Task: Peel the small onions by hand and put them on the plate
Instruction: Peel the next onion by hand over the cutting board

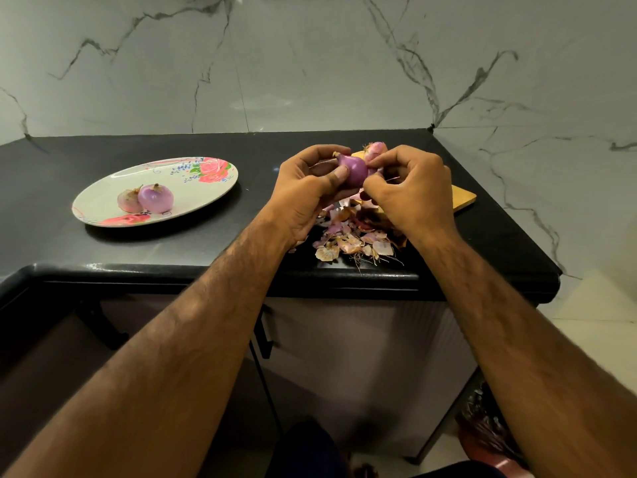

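A: Fingers [339, 174] of left hand [303, 191] first: curled round the onion [353, 169], thumb flat on its side. Clamped, not loose.

B: Right hand [413, 191]?

A: Fingertips [377, 161] pinched together at the onion's right flank. Probably on a strip of skin, strip itself too small to tell.

B: Why held like that?

A: Likely one hand to steady, the other to tear. Held in the air above the peel heap [351, 236], so scraps drop there, close to the front edge of the bench [224, 243] and well away from the plate.

B: Onion state?

A: Glossy purple, mostly bare, dry tuft showing at its upper left. Judged near the end of peeling. Not yet on the plate.

B: Containers?

A: Only one. Floral plate [200, 191] on the left half of the bench, well apart from both hands. Two peeled onions [155, 198] on it, touching each other, near its front-left rim. Presumably parked there to keep clean ones clear of the scraps.

B: Anything else?

A: Wooden board [463, 198] toward the right edge of the bench, mostly hidden behind the right hand. Second onion [376, 149] just behind the hands, apparently at the board's far end, so likely next in line. Contact with the board hidden.
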